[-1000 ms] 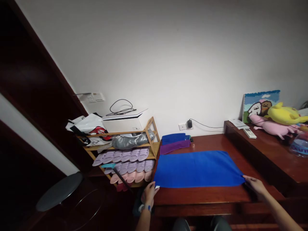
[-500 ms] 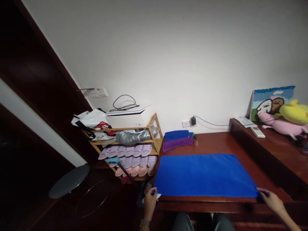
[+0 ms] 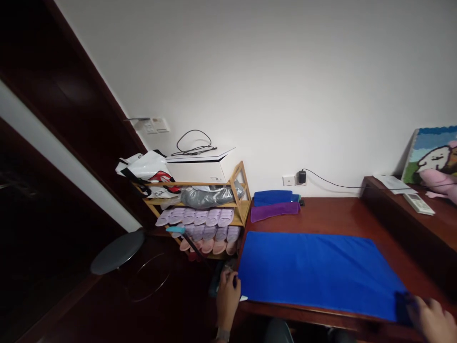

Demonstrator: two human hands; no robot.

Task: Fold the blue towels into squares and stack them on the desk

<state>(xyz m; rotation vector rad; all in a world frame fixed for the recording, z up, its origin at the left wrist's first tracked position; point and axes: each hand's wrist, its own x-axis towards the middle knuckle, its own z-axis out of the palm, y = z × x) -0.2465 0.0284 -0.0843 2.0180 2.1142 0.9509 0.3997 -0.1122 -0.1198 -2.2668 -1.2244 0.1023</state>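
Note:
A blue towel (image 3: 314,271) lies spread out near the front edge of the dark red wooden table (image 3: 332,214), with faint creases across its right half. My left hand (image 3: 229,290) is at its front left corner, fingers curled closed against the edge. Beside those fingers a small white tag sticks out. At the front right corner is my right hand (image 3: 433,319), smeared by motion and partly cut off by the frame, its fingers closed on the towel's corner in dark shadow.
Behind the towel lie a folded blue cloth (image 3: 273,196) and a folded purple cloth (image 3: 274,211). A shoe rack (image 3: 243,214) with slippers stands left, near a round stool (image 3: 117,252). On the raised ledge right are a remote control (image 3: 418,203) and a pink plush toy (image 3: 437,181).
The view has shifted, so the rack and wall sit further right. My right hand has moved right and nearer, and creases now run toward its corner. My left hand stays by the left corner.

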